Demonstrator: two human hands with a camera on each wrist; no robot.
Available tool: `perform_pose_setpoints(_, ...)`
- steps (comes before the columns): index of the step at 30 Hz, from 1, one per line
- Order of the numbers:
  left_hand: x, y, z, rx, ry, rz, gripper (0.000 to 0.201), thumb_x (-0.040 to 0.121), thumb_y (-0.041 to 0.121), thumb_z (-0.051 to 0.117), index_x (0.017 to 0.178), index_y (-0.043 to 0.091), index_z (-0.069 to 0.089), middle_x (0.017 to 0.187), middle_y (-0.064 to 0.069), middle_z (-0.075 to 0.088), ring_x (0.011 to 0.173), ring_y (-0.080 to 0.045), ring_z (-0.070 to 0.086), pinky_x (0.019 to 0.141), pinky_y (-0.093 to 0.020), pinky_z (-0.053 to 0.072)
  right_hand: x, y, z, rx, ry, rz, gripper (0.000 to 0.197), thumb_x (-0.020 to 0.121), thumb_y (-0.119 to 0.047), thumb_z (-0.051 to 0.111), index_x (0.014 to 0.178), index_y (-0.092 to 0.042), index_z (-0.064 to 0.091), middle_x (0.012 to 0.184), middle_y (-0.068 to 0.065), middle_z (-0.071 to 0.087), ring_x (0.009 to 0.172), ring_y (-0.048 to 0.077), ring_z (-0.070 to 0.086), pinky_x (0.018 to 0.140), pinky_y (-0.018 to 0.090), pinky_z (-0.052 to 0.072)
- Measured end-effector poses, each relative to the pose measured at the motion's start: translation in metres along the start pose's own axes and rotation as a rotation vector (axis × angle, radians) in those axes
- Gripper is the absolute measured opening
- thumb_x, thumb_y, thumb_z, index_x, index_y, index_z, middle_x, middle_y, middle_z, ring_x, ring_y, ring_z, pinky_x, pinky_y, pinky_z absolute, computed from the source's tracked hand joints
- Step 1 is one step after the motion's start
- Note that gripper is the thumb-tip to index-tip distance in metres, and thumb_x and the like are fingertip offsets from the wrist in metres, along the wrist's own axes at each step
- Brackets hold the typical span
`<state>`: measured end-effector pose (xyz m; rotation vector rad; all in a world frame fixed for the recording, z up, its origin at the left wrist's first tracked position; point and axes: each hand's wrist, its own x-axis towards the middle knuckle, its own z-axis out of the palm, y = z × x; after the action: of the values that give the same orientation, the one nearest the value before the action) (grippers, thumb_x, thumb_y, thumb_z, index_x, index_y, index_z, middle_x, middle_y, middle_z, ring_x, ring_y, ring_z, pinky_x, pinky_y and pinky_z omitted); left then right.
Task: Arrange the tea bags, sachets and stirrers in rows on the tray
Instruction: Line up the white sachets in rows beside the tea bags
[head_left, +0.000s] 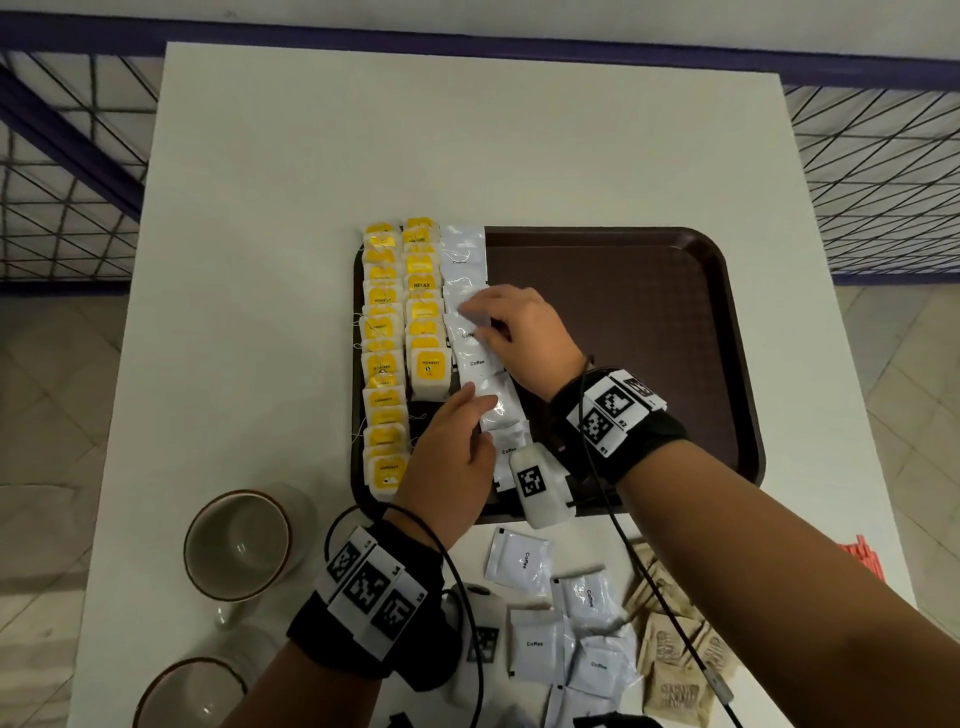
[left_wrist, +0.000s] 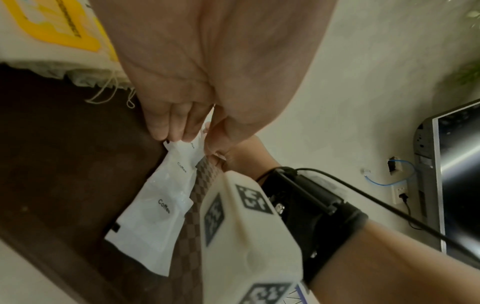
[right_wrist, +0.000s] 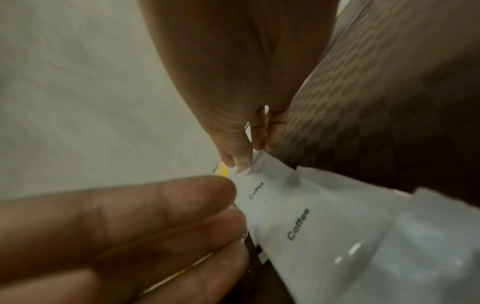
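On the dark brown plastic tray (head_left: 623, 312), along its left side, two rows of yellow-labelled paper tea bags (head_left: 384, 353) are laid, and beside them runs a third row of overlapping white foil coffee sachets (head_left: 475, 364). I have both hands on that third row. My left hand (head_left: 452, 452) lies with straight fingers pressing on a sachet near the row's near end, gripping nothing. My right hand (head_left: 519, 332) rests farther up the row, its fingertips (right_wrist: 242, 160) touching a sachet's edge; whether they pinch it I cannot tell. More white coffee sachets (head_left: 535, 644) and brown paper sachets (head_left: 675, 654) wait on the white table (head_left: 311, 156), with red stirrers (head_left: 862, 558) at its right edge. To do this well, I judge I should steady the row with the left hand while nudging each sachet square and evenly overlapped.
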<state>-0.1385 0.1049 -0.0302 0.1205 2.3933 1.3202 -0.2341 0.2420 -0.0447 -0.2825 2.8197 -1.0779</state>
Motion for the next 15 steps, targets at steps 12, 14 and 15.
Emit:
perform_pose_setpoints(12,0.000,-0.003,0.001,0.019,-0.011,-0.012,0.040,0.094,0.004,0.044,0.133,0.012,0.048,0.149,-0.003,0.034,0.139,-0.008,0.026,0.101,-0.001,0.014,0.000,0.004,0.004,0.011,0.083,-0.011,0.033,0.079,0.006,0.060,0.108,-0.007,0.068,0.116,0.011,0.063,0.106,0.027,0.055,0.089,0.011,0.026)
perform_pose_setpoints(14,-0.001,-0.003,0.002,0.012,-0.014,-0.015,0.040,0.094,0.004,0.043,0.134,0.012,0.048,0.149,-0.003,0.034,0.138,-0.008,0.026,0.095,0.008,0.011,0.008,0.004,0.004,-0.012,0.075,-0.045,0.036,0.077,0.005,0.061,0.111,-0.005,0.067,0.120,0.014,0.062,0.109,0.028,0.055,0.092,0.012,0.024)
perform_pose_setpoints(15,-0.001,-0.004,0.002,0.008,-0.014,-0.018,0.041,0.094,0.004,0.044,0.134,0.012,0.048,0.149,-0.003,0.034,0.138,-0.007,0.026,0.093,0.010,0.010,0.012,0.004,0.005,-0.027,0.043,-0.061,0.037,0.076,0.001,0.063,0.112,-0.006,0.066,0.122,0.014,0.060,0.112,0.029,0.054,0.096,0.017,0.024)
